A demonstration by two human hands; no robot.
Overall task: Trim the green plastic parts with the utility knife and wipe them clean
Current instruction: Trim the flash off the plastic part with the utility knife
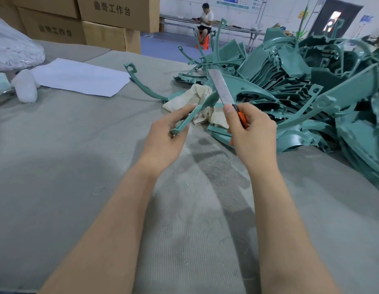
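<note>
The slim green plastic part (197, 112) was held just above the grey table (78, 155), near the middle of the scene. The left hand (165, 134) pinched its near end between thumb and curled fingers, and the part's far tip lay against the blade of the utility knife (223, 90). The right hand (250, 132) was wrapped round the orange handle, its thumb (229, 111) pressed up beside the blade's base. The blade looked extended very far, so it could probably flex or snap under side load. A slip off the thin part might also carry the edge toward the left fingers close by. The part, held only at one end, might twist under the cut. A crumpled cloth (184, 100) lay just beyond the hands, and a heap of green parts (301, 85) was piled to the right. On the far left, cardboard boxes (112, 9) read "曲奇工作台"; the far wall posters were too small to read.
</note>
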